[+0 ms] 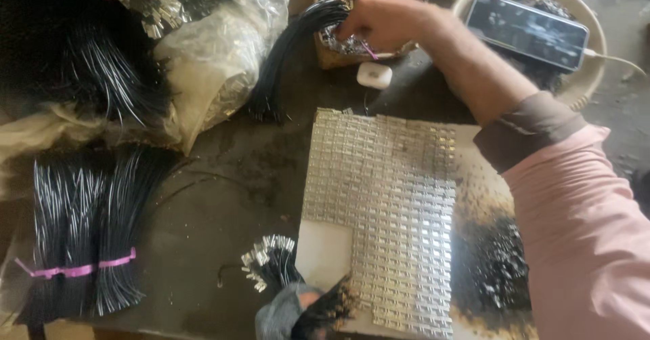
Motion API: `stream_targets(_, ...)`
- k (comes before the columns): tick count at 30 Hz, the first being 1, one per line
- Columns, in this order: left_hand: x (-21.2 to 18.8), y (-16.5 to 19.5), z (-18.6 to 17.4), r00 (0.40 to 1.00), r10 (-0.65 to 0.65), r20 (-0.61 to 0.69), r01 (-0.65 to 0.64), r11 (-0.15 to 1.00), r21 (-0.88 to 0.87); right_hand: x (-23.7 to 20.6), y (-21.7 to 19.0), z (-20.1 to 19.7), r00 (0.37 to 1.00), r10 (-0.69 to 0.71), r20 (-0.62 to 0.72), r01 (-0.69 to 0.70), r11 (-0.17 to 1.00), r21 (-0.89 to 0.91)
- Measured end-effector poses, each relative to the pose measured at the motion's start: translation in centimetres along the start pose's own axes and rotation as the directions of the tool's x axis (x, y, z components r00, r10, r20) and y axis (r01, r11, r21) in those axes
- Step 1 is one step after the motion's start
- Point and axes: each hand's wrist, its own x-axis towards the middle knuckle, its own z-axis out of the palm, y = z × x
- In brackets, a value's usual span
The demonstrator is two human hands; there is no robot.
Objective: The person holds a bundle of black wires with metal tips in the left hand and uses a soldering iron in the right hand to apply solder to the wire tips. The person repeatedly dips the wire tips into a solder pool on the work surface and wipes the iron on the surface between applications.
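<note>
My right hand [380, 19] reaches across to a small cardboard box [333, 58] of shiny metal terminals at the top middle. Its fingers are curled down into the pile, and what they grip is hidden. A bundle of black wires [284, 62] curves out from beside that box. At the bottom edge my left hand [298, 311], in a grey sleeve, is closed around a short bundle of black wires with metal terminals on their ends [269, 261]. Between the hands lies a flat board covered with rows of metal terminals [393, 198].
A phone [528, 30] rests on a white round basin [590, 82] at top right. A small white case [374, 75] lies below the box. Tied black wire bundles [81, 238] and a plastic bag of metal parts [217, 55] fill the left. Dark debris [501, 265] sits right of the board.
</note>
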Motion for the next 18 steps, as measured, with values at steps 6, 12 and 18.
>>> stream_targets(6,0.4,0.0,0.4,0.999,-0.05,-0.008,0.05,0.999,0.003,2.1,-0.5,2.8,0.986,-0.081,-0.146,0.054,0.982,-0.18)
stream_targets(12,0.0,-0.4,-0.3,0.999,-0.039,-0.01,0.039,0.999,-0.002,1.9,0.8,3.1,0.984,-0.067,-0.166,0.046,0.99,-0.13)
stream_targets(18,-1.1,-0.4,-1.0,1.0,-0.006,-0.029,0.006,1.0,-0.014,-0.5,2.2,1.3,0.93,0.052,-0.363,0.106,0.91,0.4)
